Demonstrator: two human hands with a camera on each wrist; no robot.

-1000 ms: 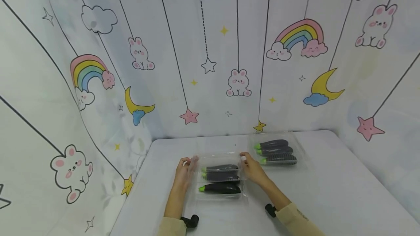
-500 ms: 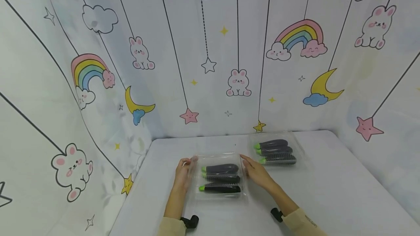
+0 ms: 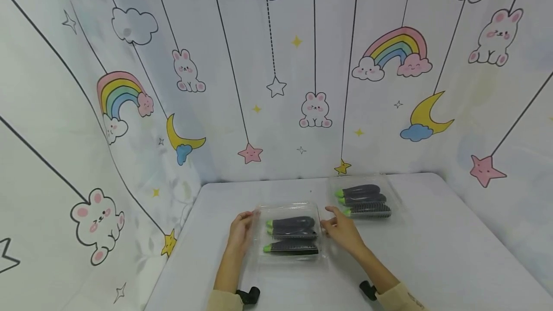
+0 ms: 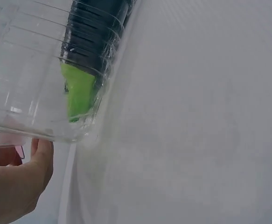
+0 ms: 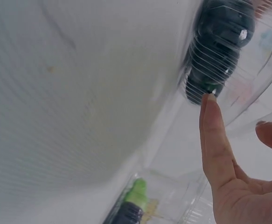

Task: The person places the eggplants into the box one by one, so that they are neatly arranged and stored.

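A clear plastic box (image 3: 290, 209) lies on the table in the head view, its clear lid down over three dark eggplants (image 3: 291, 223) with green stem ends. At its left edge my left hand (image 3: 240, 232) grips the rim with bent fingers. The left wrist view has that hand (image 4: 14, 186) at the box's end, below a green stem end (image 4: 80, 91); part of the hand is out of frame. By the right edge is my right hand (image 3: 343, 232). Its straight fingertips (image 5: 212, 105) appear to touch the box's side in the right wrist view, thumb held apart.
A second clear plastic box (image 3: 395, 196) with three eggplants (image 3: 360, 189) stands behind to the right, near the table's far edge. The white table (image 3: 440, 253) meets a curtain (image 3: 294, 167) printed with rainbows, moons and rabbits at the back and sides.
The lid has come down from partly raised to flat on the box. My right hand has let go of the lid's corner and shifted slightly right. My left hand stays at the left edge.
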